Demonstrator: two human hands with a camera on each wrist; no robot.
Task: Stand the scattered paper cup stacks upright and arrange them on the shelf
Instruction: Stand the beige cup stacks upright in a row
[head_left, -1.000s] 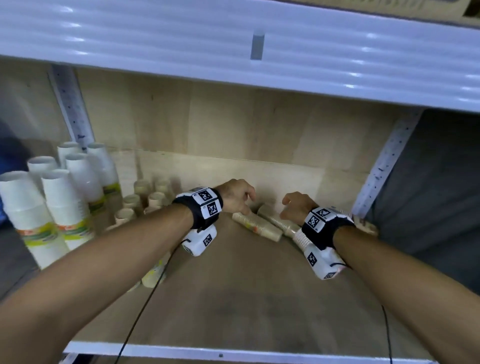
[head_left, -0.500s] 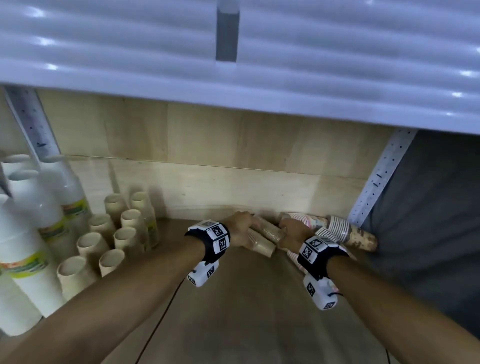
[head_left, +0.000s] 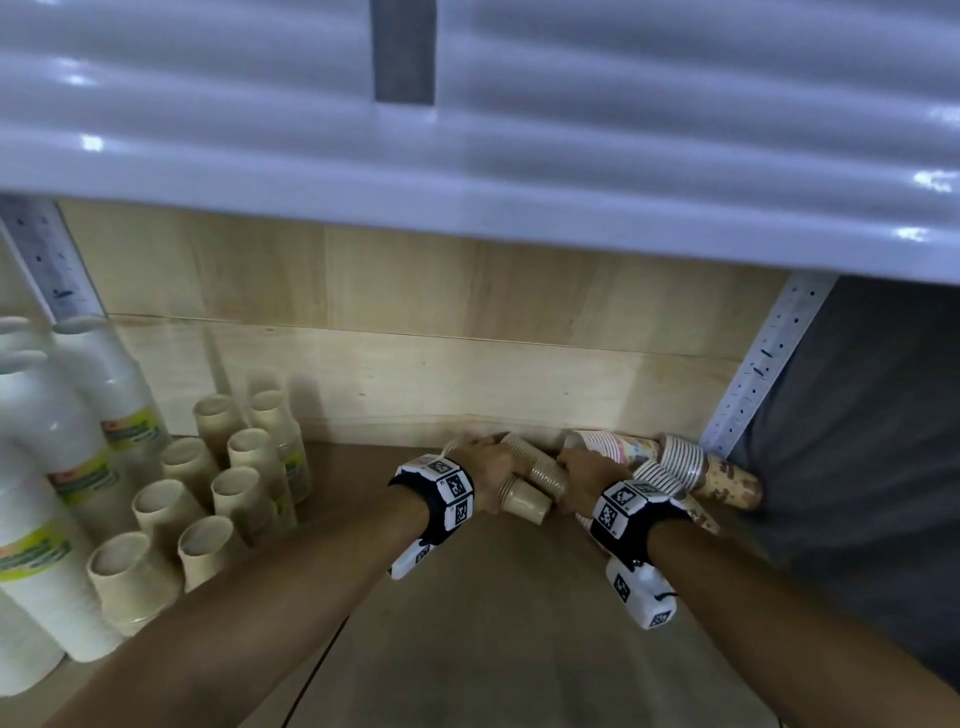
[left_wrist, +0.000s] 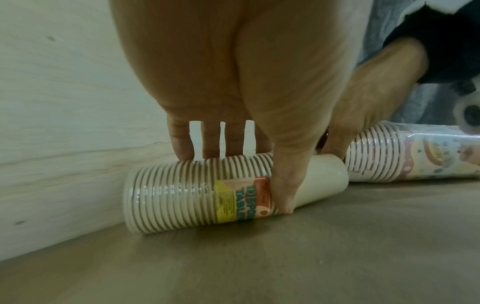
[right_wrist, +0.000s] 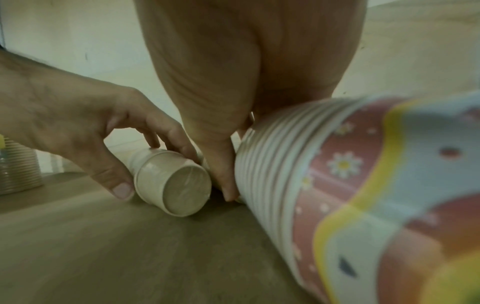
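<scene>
A beige cup stack (head_left: 527, 503) (left_wrist: 182, 195) (right_wrist: 176, 185) with a yellow-green label lies on its side near the back board. My left hand (head_left: 485, 470) (left_wrist: 246, 183) (right_wrist: 149, 168) grips it, fingers over the top and thumb in front. Just behind lies a second beige stack (head_left: 543, 467), and my right hand (head_left: 579, 475) (right_wrist: 231, 174) (left_wrist: 363, 107) curls over its near end, thumb pointing down to the shelf. Its fingers are hidden. A flowered, colourful stack (head_left: 618, 449) (left_wrist: 415, 160) (right_wrist: 363, 185) lies right beside that thumb.
Several beige stacks (head_left: 228, 488) and tall white stacks (head_left: 52, 467) stand upright at the left. More fallen stacks, striped (head_left: 680, 462) and brown-patterned (head_left: 732, 483), lie in the right back corner by the metal post (head_left: 763, 364). The upper shelf (head_left: 467, 130) hangs low overhead.
Both hands have reached further back and closed on the two fallen beige stacks. The head view has come lower and closer to the shelf.
</scene>
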